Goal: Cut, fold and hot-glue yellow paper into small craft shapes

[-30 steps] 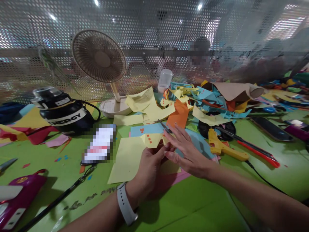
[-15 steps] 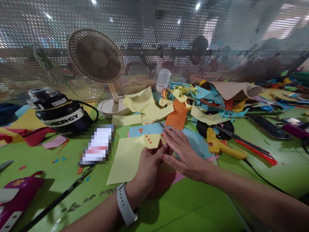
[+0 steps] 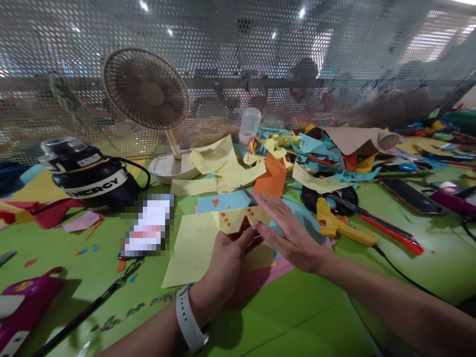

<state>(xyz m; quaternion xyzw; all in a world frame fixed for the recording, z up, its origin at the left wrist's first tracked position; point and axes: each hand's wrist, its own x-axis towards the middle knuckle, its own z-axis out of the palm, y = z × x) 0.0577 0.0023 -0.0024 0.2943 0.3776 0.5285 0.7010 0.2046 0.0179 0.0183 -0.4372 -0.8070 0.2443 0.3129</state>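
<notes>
My left hand (image 3: 227, 255) pinches a folded yellow paper piece (image 3: 231, 221) with small orange squares on it, held above the sheets. Its thumb and fingers are closed at the lower edge, and a white watch band is on that wrist. My right hand (image 3: 288, 230) lies along the right side of this piece with its fingers stretched out; the thumb tip is close to the left thumb. Beyond the right fingertips shows a pointed blade (image 3: 248, 194), partly hidden. Underneath are a pale yellow sheet (image 3: 188, 248) and a blue sheet (image 3: 234, 199) bearing several orange bits.
A phone (image 3: 148, 225) and a black bottle (image 3: 94, 181) are at left, near a fan (image 3: 148, 91). Paper scraps (image 3: 273, 176) pile up behind. To the right lie a yellow glue gun (image 3: 344, 228), a red-and-black tool (image 3: 392, 233) and a dark phone (image 3: 411, 196).
The yellow piece has turned or spread, so a second row of orange squares shows at its right. My right hand has shifted slightly right, away from its middle.
</notes>
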